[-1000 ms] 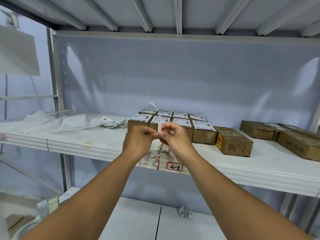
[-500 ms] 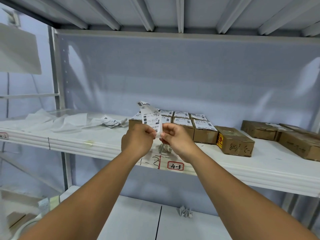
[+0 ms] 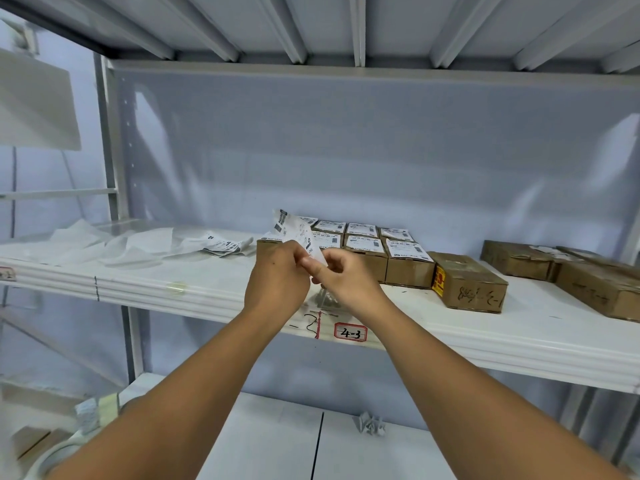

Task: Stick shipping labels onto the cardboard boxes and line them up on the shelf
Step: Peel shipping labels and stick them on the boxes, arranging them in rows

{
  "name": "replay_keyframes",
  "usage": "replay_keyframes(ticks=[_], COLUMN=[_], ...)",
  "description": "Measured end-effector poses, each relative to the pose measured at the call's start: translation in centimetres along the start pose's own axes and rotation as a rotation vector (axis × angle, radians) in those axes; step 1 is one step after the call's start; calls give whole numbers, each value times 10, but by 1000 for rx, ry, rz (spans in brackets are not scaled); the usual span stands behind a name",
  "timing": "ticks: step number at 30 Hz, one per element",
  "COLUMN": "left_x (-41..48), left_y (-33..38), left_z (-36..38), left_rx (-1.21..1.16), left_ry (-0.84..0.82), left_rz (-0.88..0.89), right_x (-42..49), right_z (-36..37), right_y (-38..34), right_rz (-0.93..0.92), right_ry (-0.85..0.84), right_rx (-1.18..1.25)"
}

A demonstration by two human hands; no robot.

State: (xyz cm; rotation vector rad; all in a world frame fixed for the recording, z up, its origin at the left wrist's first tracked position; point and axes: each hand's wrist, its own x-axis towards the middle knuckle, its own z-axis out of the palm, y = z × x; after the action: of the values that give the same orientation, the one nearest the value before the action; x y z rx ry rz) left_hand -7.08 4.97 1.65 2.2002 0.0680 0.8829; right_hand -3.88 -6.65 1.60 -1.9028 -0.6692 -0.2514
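My left hand [image 3: 277, 277] and my right hand [image 3: 344, 277] meet in front of the white shelf [image 3: 207, 289] and both pinch one shipping label [image 3: 294, 230], which stands up and leans left above my fingers. Just behind my hands, several small cardboard boxes with labels on top [image 3: 367, 244] sit in tight rows. To their right is an unlabelled cardboard box [image 3: 467, 282] with handwriting on its front and a yellow sticker on its side. More brown boxes [image 3: 561, 271] lie at the far right of the shelf.
Peeled backing sheets [image 3: 114, 242] and loose labels [image 3: 223, 244] lie on the shelf's left part. A red-framed tag "4-3" [image 3: 350, 332] marks the shelf edge. A crumpled paper scrap [image 3: 370, 424] lies on the lower shelf. An upright post [image 3: 110, 150] stands at left.
The label, seen edge-on a second ago, has swung round to show its printed face and now tilts further left. My hands stay together at the same spot.
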Motion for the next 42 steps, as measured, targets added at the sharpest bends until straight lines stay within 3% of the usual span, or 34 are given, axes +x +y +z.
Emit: replay_keyframes(ticks=[5, 11, 16, 42], left_x=[1, 0, 2, 13], left_y=[4, 11, 9, -12], left_z=[1, -8, -9, -25], left_rx=[-32, -412, -531, -651], left_ry=[-20, -140, -252, -342], left_rz=[20, -218, -319, -568], right_x=[2, 3, 3, -4], right_z=[1, -5, -11, -32], right_y=[0, 1, 0, 11], right_rz=[67, 87, 120, 230], right_ry=[83, 36, -18, -124], right_rx=[106, 154, 199, 344])
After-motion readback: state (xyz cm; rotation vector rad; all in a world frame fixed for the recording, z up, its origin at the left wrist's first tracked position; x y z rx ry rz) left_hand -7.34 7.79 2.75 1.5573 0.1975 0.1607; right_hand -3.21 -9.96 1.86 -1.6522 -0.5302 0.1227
